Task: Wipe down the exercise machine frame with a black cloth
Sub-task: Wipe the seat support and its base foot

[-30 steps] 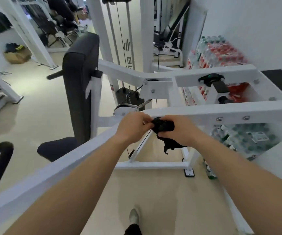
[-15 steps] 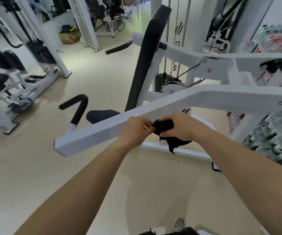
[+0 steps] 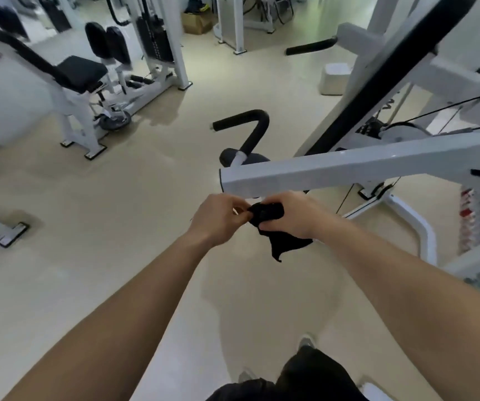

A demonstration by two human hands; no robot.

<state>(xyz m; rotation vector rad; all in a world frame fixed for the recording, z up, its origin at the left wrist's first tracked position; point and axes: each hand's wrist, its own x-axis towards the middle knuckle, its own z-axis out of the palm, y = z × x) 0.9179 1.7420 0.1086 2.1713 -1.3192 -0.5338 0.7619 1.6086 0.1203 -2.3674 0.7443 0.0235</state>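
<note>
Both hands are in tight together now, just below the open end of the white frame bar (image 3: 334, 169), and the black cloth (image 3: 279, 238) is bunched between them. The right hand (image 3: 296, 215) has its fingers (image 3: 270, 225) curled round the wad, with a loose tail hanging down beneath the palm. The left hand (image 3: 218, 218) pinches the near end of that wad, its fingers (image 3: 240, 211) curled in with their tips on the fabric. The cloth is off the metal: it sits in front of and under the bar, and I can see no contact with the paint.

What has moved in the last second? The hands have kept the same two-handed hold on the cloth, but the view has swung left along the machine. A second ago they sat before the bolted middle of the bar; now they are down at its capped tip, with the bent black handle (image 3: 250, 125) and the beige floor (image 3: 117, 227) beyond. This looks like regathering the cloth rather than wiping, so I'd judge this stretch of frame isn't being cleaned at this instant. The likely need is a firm pad in one hand, then onto the end of the bar
</note>
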